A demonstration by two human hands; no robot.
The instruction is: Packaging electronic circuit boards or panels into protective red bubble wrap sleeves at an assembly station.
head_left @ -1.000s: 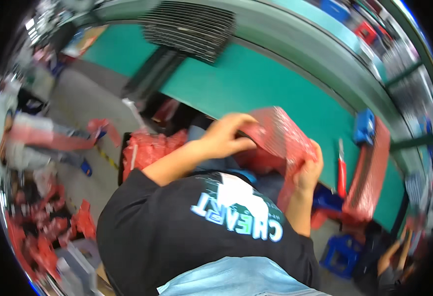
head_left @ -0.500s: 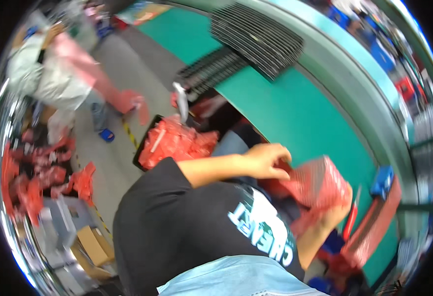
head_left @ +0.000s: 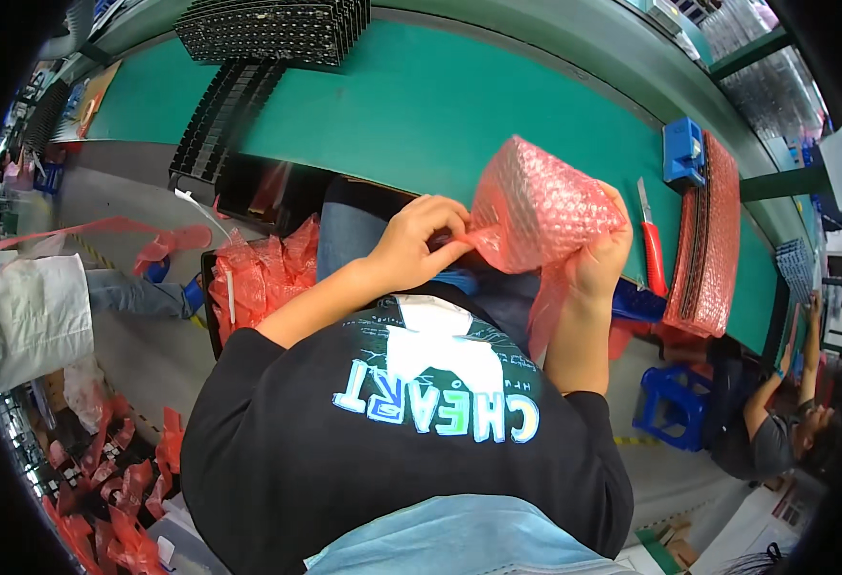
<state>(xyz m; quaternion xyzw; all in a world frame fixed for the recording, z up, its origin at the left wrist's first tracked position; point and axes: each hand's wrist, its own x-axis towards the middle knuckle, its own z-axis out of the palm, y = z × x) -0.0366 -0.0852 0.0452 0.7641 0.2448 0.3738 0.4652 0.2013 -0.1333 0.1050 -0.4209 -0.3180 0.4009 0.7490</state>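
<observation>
A pink bubble-wrap bundle (head_left: 541,206) is held up over my lap at the table's near edge; its contents are hidden by the wrap. My left hand (head_left: 426,240) pinches a twisted corner of the wrap on the bundle's left side. Around the right side of the bundle, my right hand (head_left: 603,251) is closed, with a loose tail of wrap (head_left: 550,307) hanging below it. To the right of that hand lies a red-handled knife (head_left: 653,254) on the table, its blade pointing away from me.
The green table (head_left: 421,105) bears black slotted racks (head_left: 272,29) at far left. At right are a blue tape dispenser (head_left: 682,153) and a long bubble-wrapped stack (head_left: 708,249). A bin of pink wrap (head_left: 267,278) stands left of my lap. Beyond a blue stool (head_left: 675,407) sits another person (head_left: 761,431).
My view has swung round to the right and steadied. My left hand, loosely curled beside the bundle before, now pinches the wrap's corner. My right hand still holds the bundle.
</observation>
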